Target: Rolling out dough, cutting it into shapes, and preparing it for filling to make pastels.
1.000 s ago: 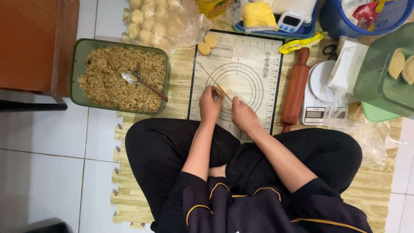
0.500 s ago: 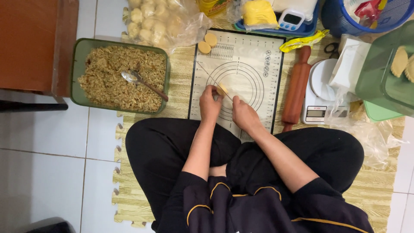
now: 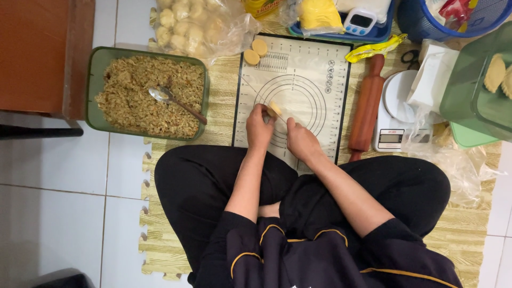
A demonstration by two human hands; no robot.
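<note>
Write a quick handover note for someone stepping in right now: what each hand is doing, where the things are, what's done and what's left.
Left hand and right hand both pinch one small dough piece over the ringed pastry mat.
Filling tray with spoon sits to the left; rolling pin and scale to the right.
Done: two flat rounds lie at the mat's top edge.
Left: a bag of dough balls above the tray, and the piece in hand is unfinished.
</note>
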